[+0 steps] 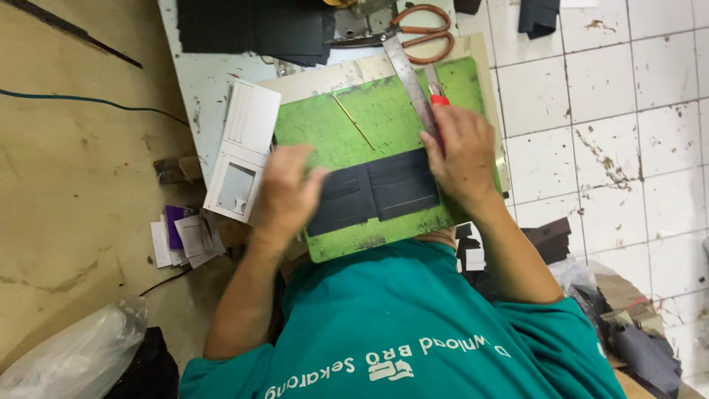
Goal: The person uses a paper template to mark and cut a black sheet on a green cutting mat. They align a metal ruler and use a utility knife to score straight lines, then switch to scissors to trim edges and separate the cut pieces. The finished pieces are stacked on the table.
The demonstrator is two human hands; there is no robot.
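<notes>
White tiled floor (605, 111) to my right, stained; tan floor to my left. A green cutting mat (347, 133), scuffed and worn, sits on a pale board across my lap.

A dark panel with card-slot layers (373, 193) lies flat near the mat's near edge. Its slot edges look already cut and stacked; I judge the assembly part done, with trimming or pressing left. No stitching or finished edge shows.

My left hand (284, 196) lies on the panel's left end, fingers curled down and pressing; it is motion-blurred, so I cannot tell whether it pinches anything. My right hand (461, 155) rests on the panel's right end, fingers closed around a red-tipped knife (438, 100) that points away from me.

A steel ruler (410, 77) lies slanted just beside the knife. A thin brass rod (353, 121) lies loose on the mat, apart from the panel. Orange-handled scissors (417, 33) sit beyond, beside black sheets (251, 29). White card templates (244, 151) touch the mat's left edge. The ruler and rod crowd the far half of the mat.
</notes>
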